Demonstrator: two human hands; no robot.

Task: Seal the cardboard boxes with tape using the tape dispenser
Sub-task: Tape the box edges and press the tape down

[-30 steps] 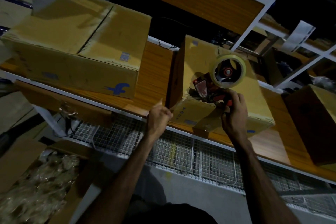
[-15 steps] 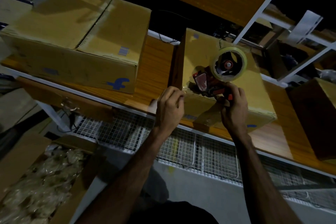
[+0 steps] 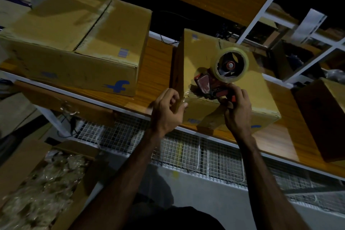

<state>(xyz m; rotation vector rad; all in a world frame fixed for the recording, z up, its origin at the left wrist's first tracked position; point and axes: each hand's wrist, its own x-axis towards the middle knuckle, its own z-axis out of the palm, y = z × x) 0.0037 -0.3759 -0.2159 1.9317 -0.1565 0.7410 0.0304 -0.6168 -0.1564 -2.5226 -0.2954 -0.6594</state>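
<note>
You stand at a wooden shelf [image 3: 155, 73] with a white metal frame, in a dim storeroom; more racks [image 3: 261, 11] rise behind it, and a white wire mesh basket [image 3: 186, 151] hangs under the front edge. On the floor at your lower left, an open carton [image 3: 37, 188] holds crumpled clear plastic. On the shelf you have 3 boxes in view: a large cardboard box [image 3: 74, 46] at the left with a blue logo on its front and a barcode sticker on its closed top, a smaller cardboard box [image 3: 224, 87] in front of you, and a dark box [image 3: 323, 115] at the far right edge. The smaller box sits at the front edge of the shelf, well apart from neither neighbour; its plain brown top faces you, with a small blue mark low on its front. Your right hand [image 3: 237, 110] grips the red handle of the tape dispenser [image 3: 220, 78], which rests on the box's front top edge with its clear tape roll [image 3: 231, 66] standing upright. Your left hand [image 3: 168, 110] has its fingers curled at the box's near left corner, thumb pressed on the cardboard where a shiny bit of tape shows.
</note>
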